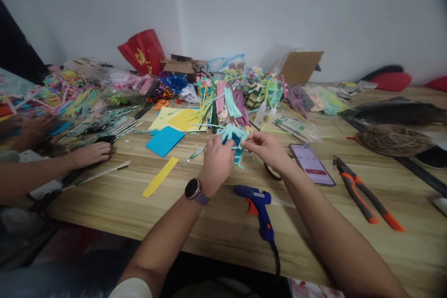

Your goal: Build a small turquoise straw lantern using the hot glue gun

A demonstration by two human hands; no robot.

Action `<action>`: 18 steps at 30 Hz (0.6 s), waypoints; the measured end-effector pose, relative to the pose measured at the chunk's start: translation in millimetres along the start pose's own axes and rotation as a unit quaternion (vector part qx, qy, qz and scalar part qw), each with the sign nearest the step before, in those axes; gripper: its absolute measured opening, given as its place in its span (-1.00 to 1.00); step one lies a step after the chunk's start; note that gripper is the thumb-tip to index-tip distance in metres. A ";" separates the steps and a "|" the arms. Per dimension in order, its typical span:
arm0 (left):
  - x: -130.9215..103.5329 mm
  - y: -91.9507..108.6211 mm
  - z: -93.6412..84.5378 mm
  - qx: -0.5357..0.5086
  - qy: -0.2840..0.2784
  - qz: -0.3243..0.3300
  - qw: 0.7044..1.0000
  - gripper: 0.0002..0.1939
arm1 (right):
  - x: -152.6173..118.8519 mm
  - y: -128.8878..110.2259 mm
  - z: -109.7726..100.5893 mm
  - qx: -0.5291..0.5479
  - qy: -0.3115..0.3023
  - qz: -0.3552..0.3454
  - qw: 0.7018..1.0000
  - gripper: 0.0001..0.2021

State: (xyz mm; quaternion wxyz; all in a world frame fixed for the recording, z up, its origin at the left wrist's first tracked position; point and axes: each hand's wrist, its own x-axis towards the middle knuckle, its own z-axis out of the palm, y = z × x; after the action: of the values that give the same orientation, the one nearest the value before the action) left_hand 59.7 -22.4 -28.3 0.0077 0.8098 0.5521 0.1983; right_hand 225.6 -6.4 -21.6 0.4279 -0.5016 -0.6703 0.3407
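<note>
A small craft piece (pixel 238 154) of mint-green pipe cleaners over dark blue panels is in front of me above the table. My left hand (pixel 218 160), with a watch on its wrist, is closed round its near left side and covers part of it. On the other side, my right hand (pixel 268 148) pinches the upper right edge, thumb against forefinger. A blue hot glue gun (pixel 260 207) with an orange trigger lies just below my hands. Beside my right forearm rests a phone (pixel 312 163) with its screen lit.
Orange-and-grey pliers (pixel 366 193) lie at the right, near a coil of brown cord (pixel 394 139). Bundled pipe cleaners (pixel 226 100) fill the back. Blue paper (pixel 165 141) and a yellow strip (pixel 160 177) lie left. A co-worker's hand (pixel 92 152) rests on the table farther left.
</note>
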 end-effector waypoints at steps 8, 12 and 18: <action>1.6 1.8 -0.4 0.001 -0.008 -0.002 1.000 -0.75 | 5.8 5.1 6.3 -0.011 -0.010 0.004 1.000 -0.74; 2.5 2.6 -1.2 0.007 -0.010 -0.002 1.000 -0.75 | 7.3 6.9 8.1 -0.014 -0.009 0.001 1.000 -0.72; 3.3 4.8 -2.1 0.016 -0.007 -0.007 1.000 -0.73 | 5.3 6.3 10.9 -0.040 -0.005 -0.031 0.999 -0.76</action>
State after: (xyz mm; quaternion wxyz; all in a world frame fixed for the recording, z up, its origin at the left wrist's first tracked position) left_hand 64.3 -21.7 -24.3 0.0003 0.8074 0.5607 0.1837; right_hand 217.3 0.1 -30.3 0.4142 -0.4956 -0.7008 0.3029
